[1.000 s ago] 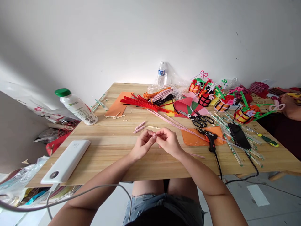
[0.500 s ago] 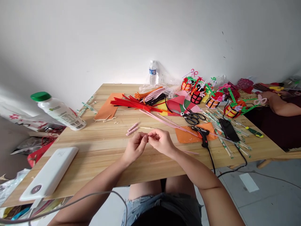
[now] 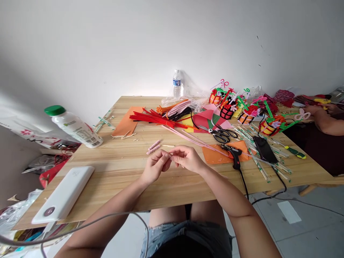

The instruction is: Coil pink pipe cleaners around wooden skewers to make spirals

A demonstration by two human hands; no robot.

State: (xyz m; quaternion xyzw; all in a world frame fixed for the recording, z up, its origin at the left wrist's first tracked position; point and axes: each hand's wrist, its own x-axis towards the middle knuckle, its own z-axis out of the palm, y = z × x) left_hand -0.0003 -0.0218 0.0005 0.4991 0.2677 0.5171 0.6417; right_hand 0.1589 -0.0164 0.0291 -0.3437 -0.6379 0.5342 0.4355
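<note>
Above the front of the wooden table, my left hand (image 3: 155,167) and my right hand (image 3: 189,159) meet, fingertips pinched together. Whatever lies between them is too small and covered to make out. Just beyond my left hand lie short sticks wrapped in pink pipe cleaner (image 3: 154,145). A thin bare wooden stick (image 3: 168,146) rests past my fingertips. Long pale pink pipe cleaners (image 3: 185,136) stretch from the middle of the table toward a black glue gun (image 3: 234,153), which sits on an orange sheet (image 3: 211,156) right of my right hand.
Scissors (image 3: 223,135), red pipe cleaners (image 3: 153,118) and small decorated baskets (image 3: 247,114) spread across the back right. A phone (image 3: 264,149) lies on wrapped sticks. At left are a white bottle (image 3: 77,130) and a power bank (image 3: 66,193). Another person's arm (image 3: 326,122) shows at far right.
The view has shifted slightly, so the table's things appear a little further right. My hands stay together, with the right fingers turned somewhat and a little more spread.
</note>
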